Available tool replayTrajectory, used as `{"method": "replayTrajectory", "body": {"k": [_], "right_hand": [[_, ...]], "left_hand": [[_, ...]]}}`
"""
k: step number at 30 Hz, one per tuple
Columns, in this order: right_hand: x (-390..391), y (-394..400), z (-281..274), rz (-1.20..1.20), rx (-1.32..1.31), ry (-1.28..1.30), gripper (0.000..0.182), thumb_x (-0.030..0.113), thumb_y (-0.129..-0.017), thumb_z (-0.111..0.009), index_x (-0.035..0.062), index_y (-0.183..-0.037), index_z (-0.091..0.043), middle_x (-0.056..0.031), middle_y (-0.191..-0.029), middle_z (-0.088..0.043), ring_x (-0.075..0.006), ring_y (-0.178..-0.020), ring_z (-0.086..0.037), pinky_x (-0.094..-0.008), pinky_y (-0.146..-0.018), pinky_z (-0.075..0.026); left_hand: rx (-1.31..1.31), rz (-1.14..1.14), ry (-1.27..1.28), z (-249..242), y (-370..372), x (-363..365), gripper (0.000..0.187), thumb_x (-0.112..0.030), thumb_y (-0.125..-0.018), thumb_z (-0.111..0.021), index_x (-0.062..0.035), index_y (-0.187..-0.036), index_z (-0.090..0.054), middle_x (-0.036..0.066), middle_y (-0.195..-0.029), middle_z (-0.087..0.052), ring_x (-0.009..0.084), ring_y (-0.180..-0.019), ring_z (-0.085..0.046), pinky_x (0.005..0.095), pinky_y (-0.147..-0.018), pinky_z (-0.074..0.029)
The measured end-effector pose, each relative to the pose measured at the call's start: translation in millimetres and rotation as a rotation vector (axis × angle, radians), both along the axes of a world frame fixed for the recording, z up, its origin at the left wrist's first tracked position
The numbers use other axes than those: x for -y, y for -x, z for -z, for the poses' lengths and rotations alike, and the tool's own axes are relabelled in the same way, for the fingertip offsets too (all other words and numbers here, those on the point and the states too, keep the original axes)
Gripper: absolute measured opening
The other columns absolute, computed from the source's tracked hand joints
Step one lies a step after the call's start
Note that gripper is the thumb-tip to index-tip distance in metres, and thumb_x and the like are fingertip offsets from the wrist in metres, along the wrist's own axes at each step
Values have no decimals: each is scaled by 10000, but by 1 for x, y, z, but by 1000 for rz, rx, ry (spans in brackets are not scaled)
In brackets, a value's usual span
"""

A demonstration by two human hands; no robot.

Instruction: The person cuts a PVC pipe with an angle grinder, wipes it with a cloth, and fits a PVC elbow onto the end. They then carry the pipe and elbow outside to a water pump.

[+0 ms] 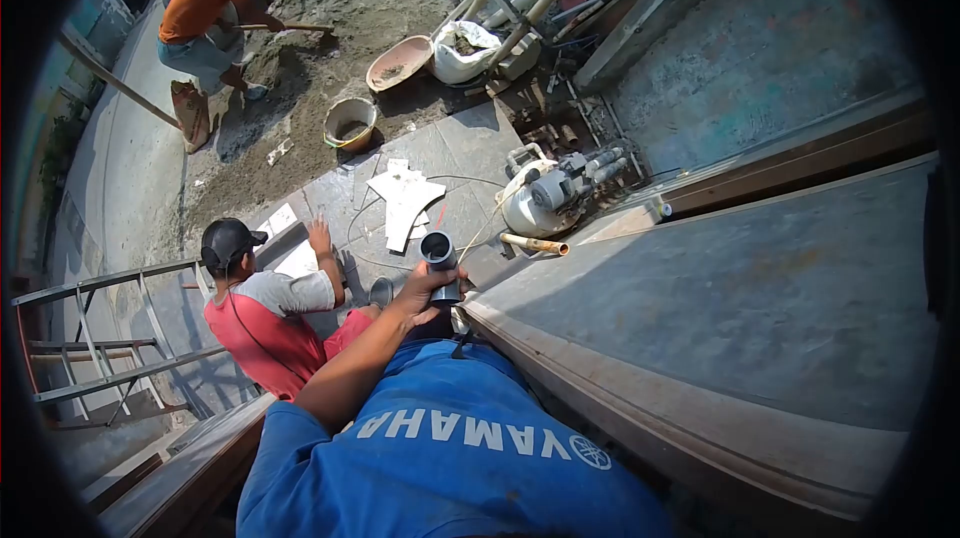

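Note:
My left hand (420,295) reaches in from the left and is closed around a short dark grey pipe piece (441,263). The piece's round open end faces up toward the camera. Fingertips show at its right side. My right hand is not in view. Beyond the pipe piece, white cut sheets (404,203) lie on grey floor tiles. To the right of them stands a pump (553,190) on a rounded white body, with a tan pipe end (535,244) close by.
A person in a cap (265,308) crouches at left beside a metal ladder (110,338). Another in orange (205,3) works with a long-handled tool. A bucket (350,125), a basin (400,64) and a white sack (465,52) stand ahead. A ledge (700,298) runs along my right.

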State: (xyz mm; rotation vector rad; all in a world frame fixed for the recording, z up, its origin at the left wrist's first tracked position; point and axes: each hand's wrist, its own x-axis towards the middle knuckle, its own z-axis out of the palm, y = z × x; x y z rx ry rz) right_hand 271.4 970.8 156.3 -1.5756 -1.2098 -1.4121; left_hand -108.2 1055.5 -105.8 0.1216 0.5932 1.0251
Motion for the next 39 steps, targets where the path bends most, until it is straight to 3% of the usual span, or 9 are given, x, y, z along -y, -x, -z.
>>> {"method": "replayTrajectory", "body": {"k": [5,10,12,15,26,32,37,38,39], "right_hand": [[-15,7,28,32,-111,47,376,294,-951,-568,-17,-1162,-562,-167,-962,-662,-229,-816,-644,-325,-727,-505],[-25,26,81,39,-373,159,383,290,-944,-581,-13,-1176,-558,-169,-970,-663,-232,-825,-646,-328,-734,-506],[-27,38,115,38,-546,224,386,288,-941,-586,-12,-1182,-557,-170,-973,-664,-233,-829,-647,-329,-737,-506],[-29,61,177,59,-873,350,392,285,-936,-594,-10,-1191,-555,-171,-977,-664,-235,-834,-648,-331,-741,-506],[-59,179,412,516,-2062,651,419,275,-920,-622,-3,-1222,-547,-175,-994,-666,-242,-854,-653,-337,-757,-508],[-137,293,364,1111,-2538,268,436,270,-911,-638,0,-1240,-542,-178,-1003,-667,-246,-865,-656,-340,-765,-509],[-247,259,341,1053,-2537,141,452,265,-903,-651,4,-1254,-538,-180,-1011,-667,-249,-874,-658,-343,-772,-509],[-276,235,344,929,-2472,236,456,265,-902,-653,4,-1257,-538,-180,-1012,-668,-250,-876,-659,-344,-774,-509],[-314,204,339,641,-2137,820,451,264,-895,-653,20,-1257,-541,-173,-1024,-673,-231,-897,-659,-336,-788,-511]], "left_hand": [[-68,53,114,4,-16,-68,264,-111,-836,-710,-46,-1024,-537,116,-938,-641,241,-771,-681,380,-664,-599],[-63,230,64,10,-19,-159,410,-143,-854,-711,-112,-1185,-471,92,-990,-616,246,-845,-672,405,-682,-591],[-113,320,2,-5,-18,-201,407,-139,-879,-673,-78,-1229,-475,101,-981,-626,244,-829,-674,389,-682,-587],[-130,482,-28,36,-16,-274,280,-128,-890,-642,6,-1087,-496,126,-943,-634,236,-730,-679,372,-619,-593],[-497,729,-27,135,-9,-593,289,-255,-865,-697,-45,-1008,-557,114,-871,-635,232,-728,-660,348,-648,-553],[-627,840,8,149,-25,-761,332,-177,-826,-724,26,-1057,-601,135,-963,-657,236,-793,-673,340,-671,-543],[-665,841,8,145,3,-827,390,-196,-822,-722,58,-1077,-571,158,-961,-631,241,-822,-656,352,-718,-570],[-661,822,58,148,3,-834,355,-169,-811,-732,39,-1050,-572,149,-933,-638,240,-793,-666,355,-670,-573],[-657,805,107,148,3,-841,323,-143,-801,-742,19,-1023,-573,139,-904,-645,239,-763,-676,358,-622,-576]]}}
